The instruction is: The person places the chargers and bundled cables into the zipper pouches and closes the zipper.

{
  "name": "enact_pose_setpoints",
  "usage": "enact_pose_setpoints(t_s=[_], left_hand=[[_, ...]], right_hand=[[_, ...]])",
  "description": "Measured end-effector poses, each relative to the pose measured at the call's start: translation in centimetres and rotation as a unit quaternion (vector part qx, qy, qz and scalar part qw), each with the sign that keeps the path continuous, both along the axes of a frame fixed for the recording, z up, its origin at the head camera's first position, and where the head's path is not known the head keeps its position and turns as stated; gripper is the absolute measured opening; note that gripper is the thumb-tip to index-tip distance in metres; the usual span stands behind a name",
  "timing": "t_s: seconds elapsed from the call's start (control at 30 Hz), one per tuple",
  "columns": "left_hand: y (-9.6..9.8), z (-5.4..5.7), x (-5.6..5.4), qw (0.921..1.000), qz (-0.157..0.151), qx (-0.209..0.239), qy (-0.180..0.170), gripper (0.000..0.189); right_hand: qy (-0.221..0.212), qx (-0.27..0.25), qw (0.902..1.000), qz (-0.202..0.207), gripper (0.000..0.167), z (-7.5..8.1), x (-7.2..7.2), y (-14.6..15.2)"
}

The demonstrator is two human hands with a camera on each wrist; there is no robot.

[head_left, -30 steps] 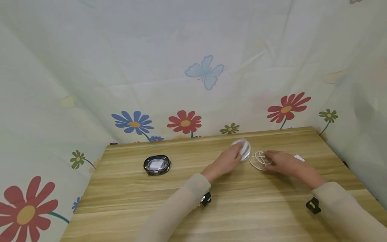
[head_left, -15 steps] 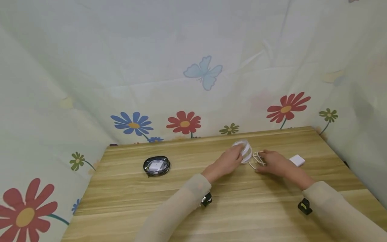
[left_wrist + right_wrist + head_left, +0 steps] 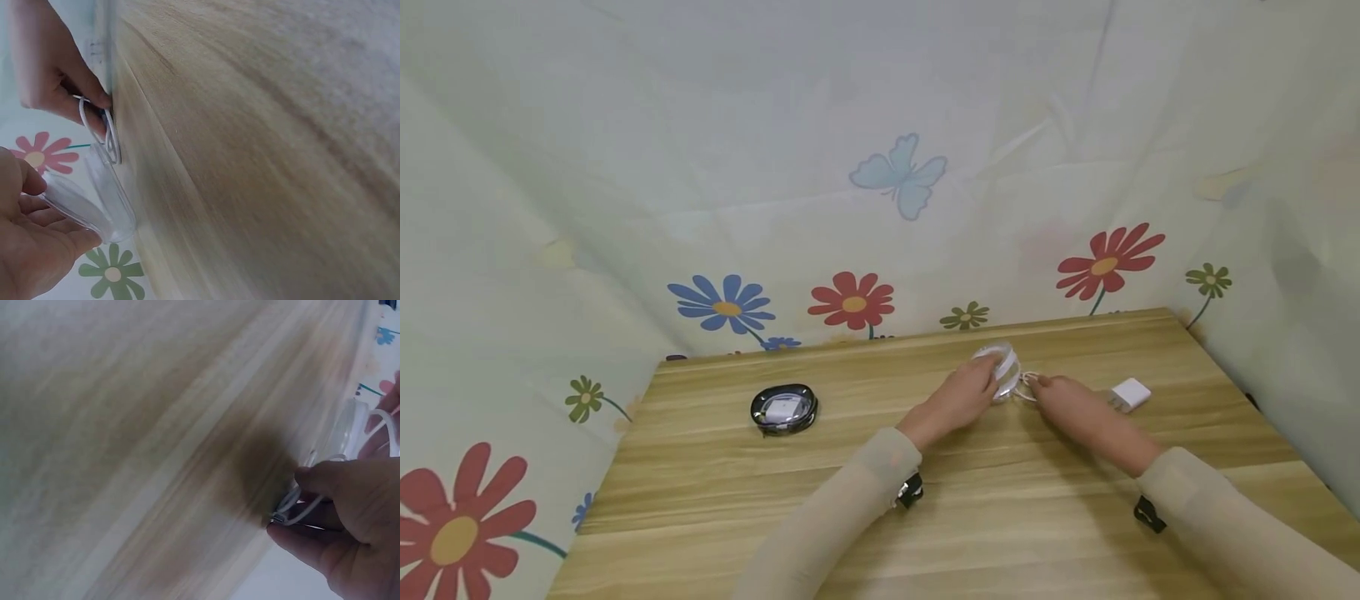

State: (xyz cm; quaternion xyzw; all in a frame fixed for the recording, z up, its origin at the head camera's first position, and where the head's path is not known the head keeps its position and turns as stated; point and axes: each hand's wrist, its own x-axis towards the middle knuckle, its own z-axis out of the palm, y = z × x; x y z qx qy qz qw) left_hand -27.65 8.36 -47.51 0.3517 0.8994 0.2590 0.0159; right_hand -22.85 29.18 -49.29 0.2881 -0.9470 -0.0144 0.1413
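Observation:
My left hand [image 3: 955,398] grips a clear round plastic case [image 3: 1006,367] near the table's back edge. Seen from the left wrist, the case [image 3: 112,206] has two transparent halves spread apart in a V, with thumb and fingers on one half. Close on its right, my right hand [image 3: 1070,410] pinches a small coiled white cable [image 3: 1027,387]; the loops reach the case's rim. In the right wrist view, thumb and fingertips hold the cable [image 3: 315,505] with a metal plug end showing. Whether any loop lies inside the case I cannot tell.
A white charger plug [image 3: 1131,393] lies on the wooden table [image 3: 880,500] just beyond the right hand. Off to the left sits a coiled black cable [image 3: 785,409] around a clear case with a white block inside. A flowered cloth [image 3: 760,167] hangs behind the table.
My right hand has moved left, bringing the cable's loops up to the case and drawing them tighter. The charger plug shows more fully now. My left hand stays nearly in place.

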Motion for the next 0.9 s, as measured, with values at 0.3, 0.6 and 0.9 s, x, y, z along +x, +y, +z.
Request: enact_pose_setpoints(t_s=[0.3,0.6,0.9], left_hand=[[-0.2,0.0,0.1,1.0,-0.001,-0.001,0.004,0.044],[-1.2,-0.2,-0.8,0.9902,-0.034,-0.084,0.106,0.04],[-3.8,-0.4,-0.9,0.977,-0.03,-0.14,0.158,0.046]], right_hand=[[-0.006,-0.054,0.9979,-0.035,0.016,-0.2,-0.7,0.2],[-0.085,-0.074,0.9929,-0.038,0.037,0.4,0.3,-0.4],[-0.05,-0.068,0.9955,-0.042,0.035,-0.1,1.6,-1.1]])
